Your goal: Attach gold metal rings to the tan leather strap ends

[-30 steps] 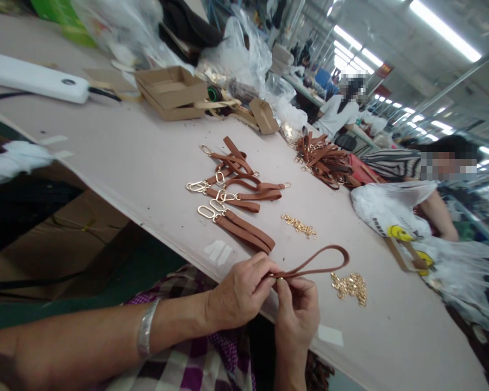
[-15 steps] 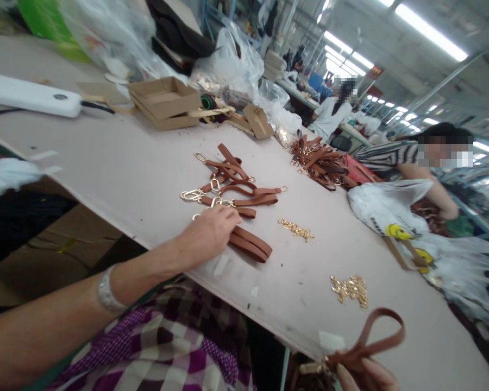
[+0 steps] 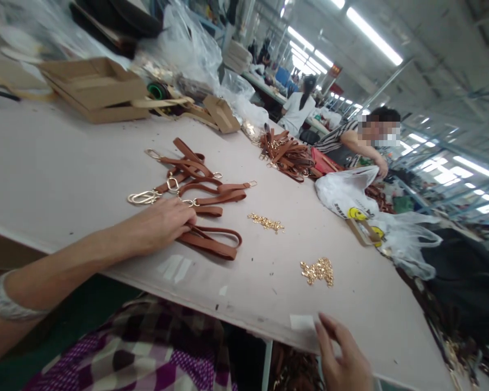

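Note:
My left hand (image 3: 165,224) is closed over the end of a looped brown leather strap (image 3: 218,247) near the table's front edge; its fingertips are partly hidden. Just beyond it lies a small group of brown straps (image 3: 228,195) with gold-coloured metal clasps (image 3: 144,197). My right hand (image 3: 344,355) is over the front edge at the lower right, thumb and forefinger apart, with nothing in it. Two small heaps of gold-coloured metal pieces lie on the table, a farther heap (image 3: 266,223) and a nearer heap (image 3: 318,271). More brown straps (image 3: 295,369) show below the edge, beside my right hand.
A big pile of brown straps (image 3: 287,155) lies at the far side. Cardboard boxes (image 3: 93,89) and clear plastic bags (image 3: 191,46) stand along the back left. White bags (image 3: 346,193) lie at the right. A co-worker in a striped top (image 3: 338,141) sits across the table.
The looped strap my right hand held is out of that hand, and its fingers have parted. My left hand stays on its strap. The view has swung to the right.

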Tool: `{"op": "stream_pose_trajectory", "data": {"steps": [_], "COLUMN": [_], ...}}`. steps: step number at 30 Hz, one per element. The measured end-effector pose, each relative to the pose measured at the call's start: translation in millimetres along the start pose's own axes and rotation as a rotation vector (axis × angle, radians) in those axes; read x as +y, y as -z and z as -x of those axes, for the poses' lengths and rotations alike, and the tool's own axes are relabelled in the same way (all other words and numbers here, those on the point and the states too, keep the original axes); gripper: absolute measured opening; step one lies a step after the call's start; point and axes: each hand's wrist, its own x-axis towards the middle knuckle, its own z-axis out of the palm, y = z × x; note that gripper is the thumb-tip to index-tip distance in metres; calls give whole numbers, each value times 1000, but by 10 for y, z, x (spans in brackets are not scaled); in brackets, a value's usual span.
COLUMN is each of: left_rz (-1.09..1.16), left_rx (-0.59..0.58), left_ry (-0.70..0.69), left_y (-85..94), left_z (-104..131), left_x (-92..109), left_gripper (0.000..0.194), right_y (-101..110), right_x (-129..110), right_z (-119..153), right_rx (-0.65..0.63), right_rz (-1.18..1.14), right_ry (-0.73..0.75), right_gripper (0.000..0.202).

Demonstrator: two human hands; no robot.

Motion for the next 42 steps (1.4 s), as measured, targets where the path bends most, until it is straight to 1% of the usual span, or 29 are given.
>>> {"op": "stream_pose_trajectory", "data": {"steps": [2,5,8,11,14,16,18,21,25,27,29,30,32,34,35,38,42], "left_rz": [12,99,309,662,1024,1195,1282,1338,1407,1443,1479,1495,1511,1499,1490,1478,1447], "left_rx": [26,102,160,148,65,-12,-42,-12,6,6,9,14,35,39,34,5,-1], "left_ry": [42,137,282,456,509,561,646,722,720,714,714,713,708,701,692,596,435], "left_y": [43,118,125,15,-141,-224,-278,-326,-393,-439,-486,-506,-531,-540,-541,-551,-593], "left_z": [4,18,42,65,81,85,80,61,28,14,3,-2,-11,-16,-16,0,51], "left_x": [76,248,436,595,723,798,863,936,993,1007,1017,1023,1044,1077,1097,1146,1160], "left_gripper": [16,20,24,29,38,45,47,42,32,30,30,30,30,30,29,23,20], "right_y": [-287,-732,-1091,-1302,-1370,-1365,-1347,-1330,-1306,-1260,-1189,-1148,-1071,-1020,-1008,-1024,-1066], "right_x": [-177,-495,-738,-838,-849,-847,-852,-863,-881,-910,-967,-1008,-1112,-1234,-1294,-1431,-1475], "right_z": [-345,-870,-1261,-1461,-1522,-1527,-1526,-1539,-1576,-1543,-1429,-1337,-1102,-842,-722,-464,-349], "right_rx": [-149,-180,-192,-215,-237,-260,-289,-325,-358,-370,-384,-400,-452,-507,-529,-581,-608], "right_rz": [-11,42,137,206,280,313,335,345,287,220,141,59,-196,-475,-577,-714,-751], "right_ry": [152,208,241,275,299,333,381,436,456,452,438,416,340,243,198,110,52], "right_gripper": [36,33,32,27,22,20,19,18,15,15,19,22,26,25,23,19,17]}}
